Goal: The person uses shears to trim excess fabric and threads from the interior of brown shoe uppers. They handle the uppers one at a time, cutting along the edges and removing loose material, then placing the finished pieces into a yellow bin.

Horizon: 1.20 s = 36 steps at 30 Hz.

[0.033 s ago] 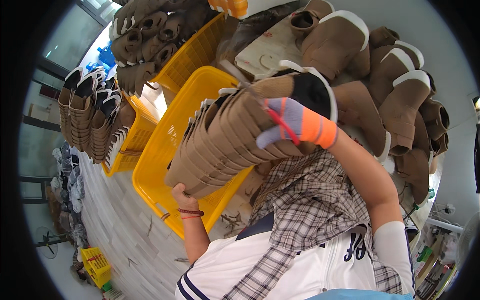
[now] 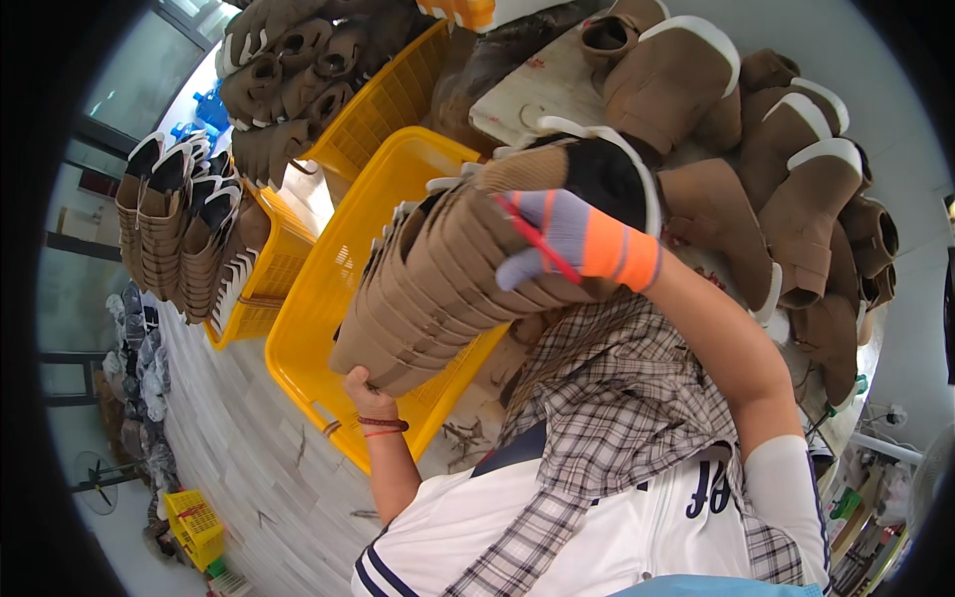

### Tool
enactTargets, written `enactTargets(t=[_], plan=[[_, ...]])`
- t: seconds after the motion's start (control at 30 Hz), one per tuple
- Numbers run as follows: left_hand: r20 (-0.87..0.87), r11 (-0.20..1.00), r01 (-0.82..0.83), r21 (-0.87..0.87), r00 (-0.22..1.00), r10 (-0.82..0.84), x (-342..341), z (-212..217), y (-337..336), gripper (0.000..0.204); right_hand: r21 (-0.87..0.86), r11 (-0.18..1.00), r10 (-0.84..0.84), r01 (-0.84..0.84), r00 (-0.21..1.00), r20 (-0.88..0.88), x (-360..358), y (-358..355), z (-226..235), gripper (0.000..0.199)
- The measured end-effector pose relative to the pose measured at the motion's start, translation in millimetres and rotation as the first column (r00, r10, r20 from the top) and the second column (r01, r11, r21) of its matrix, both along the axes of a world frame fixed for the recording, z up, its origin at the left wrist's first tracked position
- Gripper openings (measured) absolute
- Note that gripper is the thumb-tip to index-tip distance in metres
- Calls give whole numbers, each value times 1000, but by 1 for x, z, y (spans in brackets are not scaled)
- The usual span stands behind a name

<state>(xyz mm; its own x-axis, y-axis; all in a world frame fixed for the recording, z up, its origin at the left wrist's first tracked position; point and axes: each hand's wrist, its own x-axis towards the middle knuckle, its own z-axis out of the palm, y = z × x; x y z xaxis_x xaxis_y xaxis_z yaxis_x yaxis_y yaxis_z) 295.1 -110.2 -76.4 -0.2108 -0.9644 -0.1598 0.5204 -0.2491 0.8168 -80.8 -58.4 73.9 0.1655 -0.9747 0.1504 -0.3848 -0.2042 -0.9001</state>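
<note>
Holding a slanted stack of brown boot uppers [image 2: 428, 284] over the yellow basket [image 2: 308, 323]
My left hand [image 2: 370, 395] closes on its near end, partly hidden; my gloved right hand [image 2: 545, 239] wraps a red-handled tool [image 2: 542, 246]; slack left fingers could let the stack fan apart, a slip could scratch it; beyond, pale plank floor [image 2: 249, 408], pale table [image 2: 497, 111] far right, window [image 2: 149, 85] far left

Right hand [image 2: 579, 236] and red tool [image 2: 538, 241] shifted slightly left, apparently.

Open floor [image 2: 249, 428] lies lower left of the central yellow basket [image 2: 310, 333]; a stack of brown boots [image 2: 428, 274] covers much of its opening; loose boots [image 2: 808, 224] crowd the right.
</note>
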Motion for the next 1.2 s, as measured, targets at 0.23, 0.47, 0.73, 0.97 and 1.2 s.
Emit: enactTargets(t=[0.23,0.47,0.73,0.97,1.2], plan=[[46,956,-229,182,973,224,67,-85,9,72,-102,992,-107,72,913,-393,68,-62,-55,31],[107,923,-244,298,969,222,89,-150,12,77,69,996,-6,51,842,-540,86,-96,-147,37],[156,786,80,613,963,-220,47,-264,-53,76,217,926,-239,309,925,-296,38,-59,-221,35],[568,513,-293,807,622,-539,-24,-303,-40,76,469,726,-504,503,853,-136,-5,78,-93,33],[757,737,188,650,-64,-651,-52,-283,-72,32,332,541,-770,773,614,-173,-17,220,-91,47]])
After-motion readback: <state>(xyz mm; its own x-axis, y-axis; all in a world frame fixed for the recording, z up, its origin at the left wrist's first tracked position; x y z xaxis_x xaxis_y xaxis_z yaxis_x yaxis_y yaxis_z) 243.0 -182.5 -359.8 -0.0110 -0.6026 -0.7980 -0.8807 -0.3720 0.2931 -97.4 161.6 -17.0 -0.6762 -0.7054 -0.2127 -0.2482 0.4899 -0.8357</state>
